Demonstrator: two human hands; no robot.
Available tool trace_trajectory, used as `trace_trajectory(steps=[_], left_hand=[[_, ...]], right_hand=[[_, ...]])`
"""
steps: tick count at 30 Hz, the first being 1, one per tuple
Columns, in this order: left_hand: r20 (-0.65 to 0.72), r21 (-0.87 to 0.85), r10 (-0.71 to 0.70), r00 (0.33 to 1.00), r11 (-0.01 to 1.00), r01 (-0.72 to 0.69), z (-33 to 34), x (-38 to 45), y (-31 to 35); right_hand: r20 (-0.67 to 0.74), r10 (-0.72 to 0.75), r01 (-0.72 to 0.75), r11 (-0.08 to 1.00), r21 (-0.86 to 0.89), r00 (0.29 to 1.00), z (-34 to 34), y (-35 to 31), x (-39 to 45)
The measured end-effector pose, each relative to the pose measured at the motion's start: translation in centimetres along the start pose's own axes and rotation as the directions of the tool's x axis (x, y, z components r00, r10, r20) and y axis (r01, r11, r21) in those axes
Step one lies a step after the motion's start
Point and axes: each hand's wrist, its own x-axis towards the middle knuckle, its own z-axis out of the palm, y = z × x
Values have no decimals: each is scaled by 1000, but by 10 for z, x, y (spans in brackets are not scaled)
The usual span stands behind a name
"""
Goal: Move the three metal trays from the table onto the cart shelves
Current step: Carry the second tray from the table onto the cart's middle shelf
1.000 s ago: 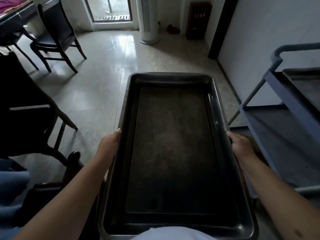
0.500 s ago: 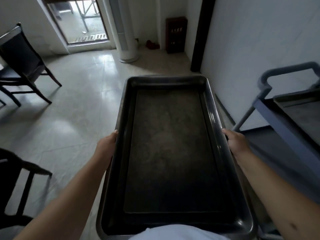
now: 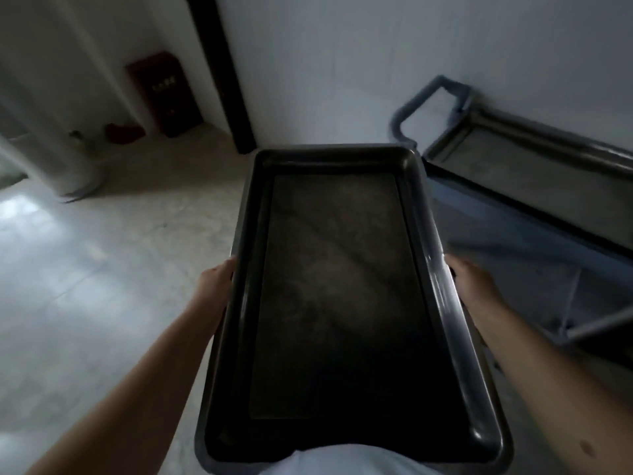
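— What do we see of ourselves from the head camera?

— Two bare forearms, no sleeves, watch or rings showing. Our left hand (image 3: pixel 219 281) and right hand (image 3: pixel 471 281) are ungloved.

— Any clothing?

— A pale, whitish garment (image 3: pixel 342 462) bulges at the bottom edge. We also spot a small dark mark on the right forearm.

We hold both bare arms stretched forward, our left hand (image 3: pixel 219 279) clamped on the left long rim of the dark rectangular metal tray (image 3: pixel 342 296), our right hand (image 3: pixel 471 281) gripping the opposite rim.
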Motion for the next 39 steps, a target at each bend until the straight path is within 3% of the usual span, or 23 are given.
trace_trajectory(steps=[6, 10, 15, 18, 22, 27, 31, 36, 39], left_hand=[[305, 190, 100, 947, 968, -163, 29, 44, 16], [535, 406, 238, 810, 769, -494, 66, 56, 22], [669, 462, 236, 705, 612, -642, 114, 55, 33], [682, 432, 170, 711, 691, -579, 141, 48, 32], [634, 405, 90, 768, 807, -429, 179, 41, 29], [632, 509, 50, 773, 725, -463, 236, 42, 31], [589, 500, 0, 808, 785, -365, 290, 37, 36], [439, 429, -106, 892, 897, -104, 372, 57, 24], [466, 455, -71, 882, 874, -171, 419, 83, 5]], right_hand=[[-229, 117, -96, 990, 100, 966, -18, 50, -44], [-316, 317, -201, 915, 349, 894, -37, 82, -70], [-370, 414, -259, 878, 402, 832, -63, 109, -93], [-391, 431, -279, 878, 389, 813, -79, 120, -97], [-384, 486, -335, 855, 397, 785, -95, 137, -89], [-328, 515, -397, 842, 365, 792, -128, 153, -47], [-304, 523, -422, 840, 340, 796, -162, 166, 2], [-306, 449, -402, 892, 205, 839, -190, 211, 86], [-378, 381, -372, 923, 100, 844, -196, 246, 139]])
